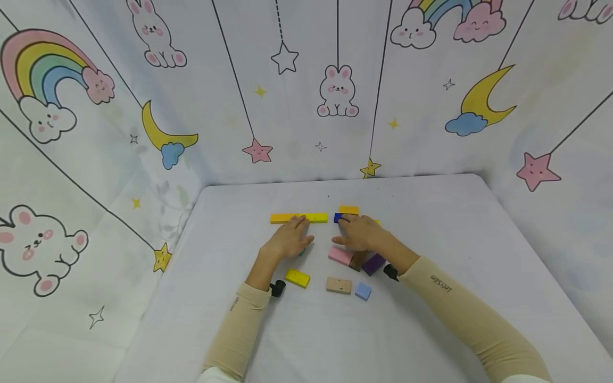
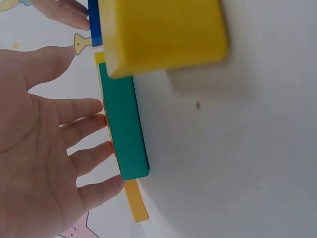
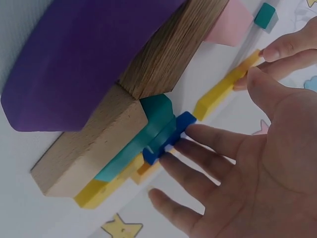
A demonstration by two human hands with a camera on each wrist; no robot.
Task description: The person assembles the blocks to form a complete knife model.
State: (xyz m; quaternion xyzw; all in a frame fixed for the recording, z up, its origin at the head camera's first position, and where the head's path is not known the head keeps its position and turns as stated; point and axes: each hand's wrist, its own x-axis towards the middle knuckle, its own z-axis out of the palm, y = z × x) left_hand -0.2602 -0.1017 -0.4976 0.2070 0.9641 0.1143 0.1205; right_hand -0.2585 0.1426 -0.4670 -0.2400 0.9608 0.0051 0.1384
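My left hand [image 1: 288, 238] lies over a row made of an orange block [image 1: 283, 218] and a yellow block [image 1: 316, 217], its fingers extended. In the left wrist view the fingertips are close to the side of a teal block [image 2: 124, 124]; whether they touch it I cannot tell. My right hand [image 1: 360, 233] reaches across to a dark blue block [image 1: 338, 217], fingertips at its side, fingers fairly straight and spread. Behind the blue block sits another orange block [image 1: 348, 210]. Teal blocks [image 3: 159, 114] stand beside the blue one in the right wrist view.
Nearer me are a pink block [image 1: 340, 256], a dark brown block [image 1: 357, 261] and a purple block [image 1: 373, 264]. A yellow block [image 1: 298, 278], a light wood block [image 1: 338, 285] and a light blue block [image 1: 363, 291] lie closer still on the white tabletop [image 1: 297, 335]. A patterned cloth hangs behind.
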